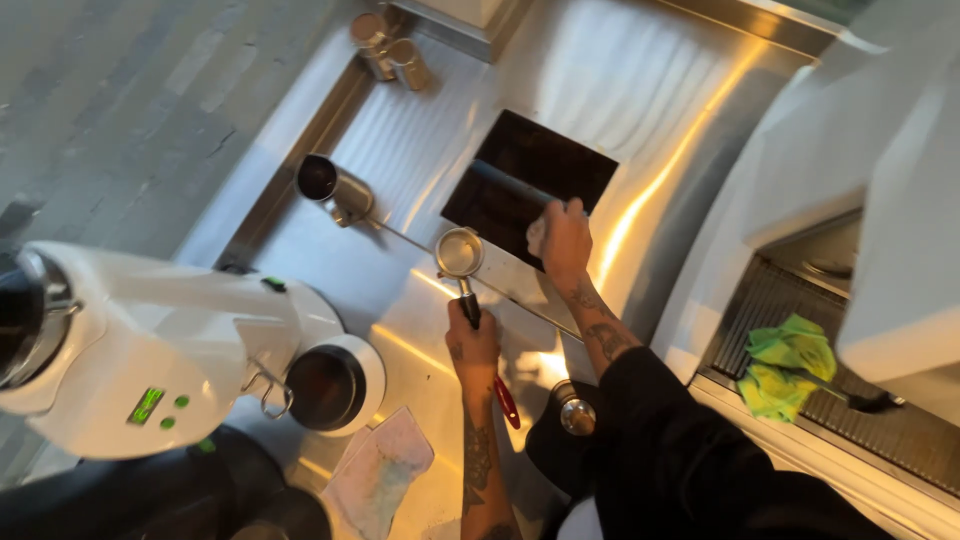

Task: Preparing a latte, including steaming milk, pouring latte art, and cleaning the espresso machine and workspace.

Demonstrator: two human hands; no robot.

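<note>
- Two hands are working over a steel tabletop [640, 90], and several things are crowding the left side: a white grinder [150, 350] with a round dark catch cup [330, 388], a crumpled cloth [378, 478] lying just near of it, and a small metal pitcher [330, 186] standing farther back.
- Risk at the left: the cloth is lying close to the left forearm, so a backward pull of that arm could be dragging it off the near edge.
- The left hand [473, 345] is closing firmly around the dark handle of the portafilter [461, 255], whose round metal basket is pointing far, away from the person, hovering just above the tabletop.
- Risk here: the basket is sitting right beside the dark square opening [530, 185]; a tilt of the wrist could be spilling grounds onto the steel rather than into it. Whether the basket is holding anything, I cannot tell.
- The right hand [562, 238] is curling loosely on the near edge of that opening, apparently gripping a small pale thing; what it is stays unclear.
- The portafilter is lying between the two hands, held by the left, just left of the right.
- A metal tamper [577, 415] is standing near the right elbow, where a sleeve could be knocking it.
- A green cloth [788, 365] is resting on the drip grate [900, 440], far right.
</note>
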